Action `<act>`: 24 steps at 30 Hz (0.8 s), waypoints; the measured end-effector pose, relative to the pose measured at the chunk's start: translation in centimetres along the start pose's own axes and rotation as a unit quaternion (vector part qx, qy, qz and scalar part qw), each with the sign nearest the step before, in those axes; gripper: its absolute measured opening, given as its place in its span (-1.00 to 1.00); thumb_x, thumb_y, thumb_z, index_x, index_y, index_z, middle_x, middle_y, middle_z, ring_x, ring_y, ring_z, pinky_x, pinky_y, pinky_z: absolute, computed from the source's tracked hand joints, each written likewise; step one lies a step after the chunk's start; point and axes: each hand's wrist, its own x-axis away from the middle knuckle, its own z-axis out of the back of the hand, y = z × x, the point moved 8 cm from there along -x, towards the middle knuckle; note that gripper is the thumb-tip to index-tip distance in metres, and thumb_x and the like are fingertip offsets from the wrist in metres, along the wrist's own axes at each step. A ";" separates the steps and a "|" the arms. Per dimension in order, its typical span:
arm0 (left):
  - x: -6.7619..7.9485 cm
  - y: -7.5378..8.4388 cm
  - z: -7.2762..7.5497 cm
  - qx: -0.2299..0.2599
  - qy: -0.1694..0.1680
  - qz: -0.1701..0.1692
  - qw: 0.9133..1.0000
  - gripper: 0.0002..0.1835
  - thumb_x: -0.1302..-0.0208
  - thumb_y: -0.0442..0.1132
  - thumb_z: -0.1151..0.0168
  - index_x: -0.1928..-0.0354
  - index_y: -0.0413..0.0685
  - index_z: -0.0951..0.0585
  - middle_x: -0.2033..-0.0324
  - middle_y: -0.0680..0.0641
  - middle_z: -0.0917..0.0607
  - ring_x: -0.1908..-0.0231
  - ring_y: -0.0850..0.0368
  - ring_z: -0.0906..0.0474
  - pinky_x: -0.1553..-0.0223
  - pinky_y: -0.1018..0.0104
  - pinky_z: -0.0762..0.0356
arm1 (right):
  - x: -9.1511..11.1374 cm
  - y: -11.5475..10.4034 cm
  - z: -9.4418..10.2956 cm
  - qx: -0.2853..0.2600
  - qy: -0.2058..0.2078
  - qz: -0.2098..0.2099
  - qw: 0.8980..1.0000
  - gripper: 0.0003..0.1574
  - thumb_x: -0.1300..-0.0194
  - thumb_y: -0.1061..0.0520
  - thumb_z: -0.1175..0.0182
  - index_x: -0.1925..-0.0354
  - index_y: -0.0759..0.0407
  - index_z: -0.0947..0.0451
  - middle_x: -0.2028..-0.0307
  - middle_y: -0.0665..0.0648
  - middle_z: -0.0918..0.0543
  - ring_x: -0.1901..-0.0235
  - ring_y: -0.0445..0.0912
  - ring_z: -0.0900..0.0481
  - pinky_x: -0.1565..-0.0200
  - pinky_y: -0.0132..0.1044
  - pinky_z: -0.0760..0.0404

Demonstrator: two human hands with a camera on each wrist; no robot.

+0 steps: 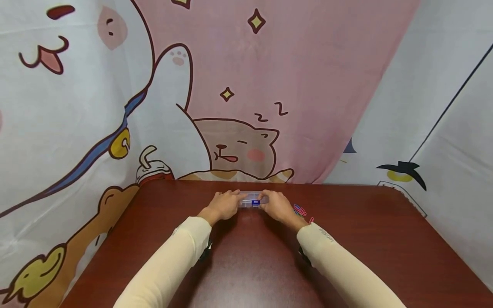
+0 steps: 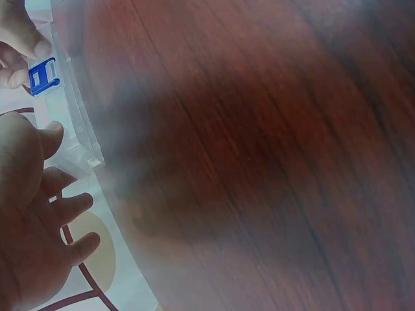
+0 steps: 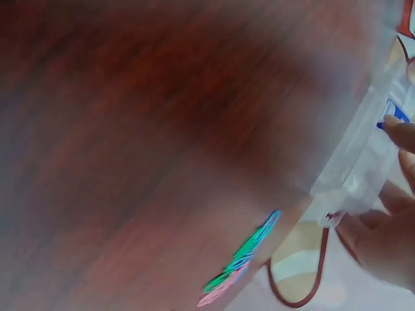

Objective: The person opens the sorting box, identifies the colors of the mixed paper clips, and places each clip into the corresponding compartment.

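Observation:
A clear plastic box (image 1: 246,199) with a blue label-like patch (image 1: 256,203) on its front lies near the table's far edge. My left hand (image 1: 226,204) holds its left end, with the thumb (image 2: 52,138) over the box and the other fingers spread past the end. At the right part of the box, my right hand (image 1: 278,206) grips it. A right fingertip (image 3: 393,123) lies right at the blue patch, and other fingers reach behind the box's end. Both hands partly cover the box, so its contents are hidden.
Several colored paper clips (image 1: 299,210), pink, blue and green, lie on the table just right of my right hand. The reddish-brown wooden table (image 1: 254,265) stretches toward me. Behind it hangs a cloth (image 1: 308,85) printed with cartoon animals.

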 end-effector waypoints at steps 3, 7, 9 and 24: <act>0.0 0.0 0.0 -0.003 -0.001 -0.003 1.000 -0.50 -0.47 -0.13 0.01 -0.41 0.30 -0.35 -0.39 -0.06 -0.37 -0.33 -0.06 -0.35 -0.19 -0.21 -0.32 | -0.1 -0.5 -0.4 0.046 -0.008 -0.006 0.999 -0.77 -0.15 0.10 -0.41 0.27 0.03 -0.54 0.32 0.09 -0.68 0.41 -0.02 -0.56 0.29 -0.02 -0.57; 0.0 0.0 -0.1 -0.013 -0.001 -0.006 1.000 -0.51 -0.48 -0.12 0.02 -0.42 0.29 -0.35 -0.39 -0.06 -0.38 -0.33 -0.05 -0.34 -0.19 -0.18 -0.33 | 0.0 -1.0 -0.4 0.083 0.006 0.007 0.997 -0.77 -0.14 0.11 -0.41 0.29 0.05 -0.53 0.33 0.10 -0.69 0.38 0.04 -0.62 0.31 0.01 -0.60; 0.0 0.0 -0.1 -0.018 0.001 -0.005 1.000 -0.50 -0.48 -0.11 0.02 -0.42 0.30 -0.34 -0.38 -0.06 -0.38 -0.34 -0.04 -0.33 -0.21 -0.18 -0.32 | 0.0 -1.2 -0.3 0.092 0.013 0.015 0.996 -0.78 -0.13 0.11 -0.42 0.30 0.05 -0.54 0.35 0.09 -0.69 0.41 0.06 -0.63 0.35 0.02 -0.59; -0.1 0.0 0.5 -0.034 -0.001 -0.006 0.999 -0.53 -0.48 -0.11 0.02 -0.39 0.30 -0.39 -0.34 -0.02 -0.44 -0.38 -0.03 -0.26 -0.26 -0.22 -0.23 | 0.0 -2.1 -0.3 0.127 0.015 0.073 0.989 -0.72 -0.09 0.15 -0.43 0.44 0.01 -0.46 0.45 0.03 -0.61 0.47 -0.02 -0.57 0.45 -0.05 -0.55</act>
